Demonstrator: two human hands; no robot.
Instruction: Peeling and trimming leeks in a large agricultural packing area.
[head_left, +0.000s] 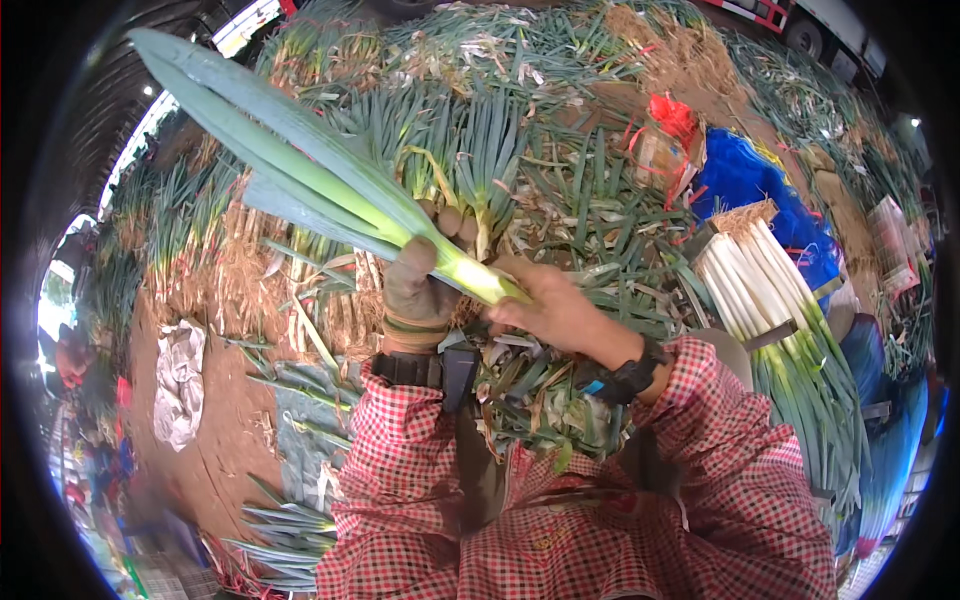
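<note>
A large green onion (330, 176) slants across the view, its broad leaves reaching the upper left. Around its stalk, below the leaf fork, my left hand (420, 277) is closed; its fingers look gloved or soiled, and bands circle the wrist. My right hand (551, 304) pinches the same stalk lower down, by the pale part. What lies beneath the right fingers is hidden. Trimmed leaf scraps (555, 412) lie heaped below my hands, between my legs. To my right, a bundle of cleaned green onions (757, 277) rests in a metal holder, white stalks and trimmed roots upward.
Upright green onions (487, 150) stand just beyond my hands, with more piles behind. A blue plastic bag (739, 169) and a box with red plastic (660, 157) are at the right. Left, a crumpled white sack (180, 382) lies on bare soil (225, 450). A truck (810, 34) stands far right.
</note>
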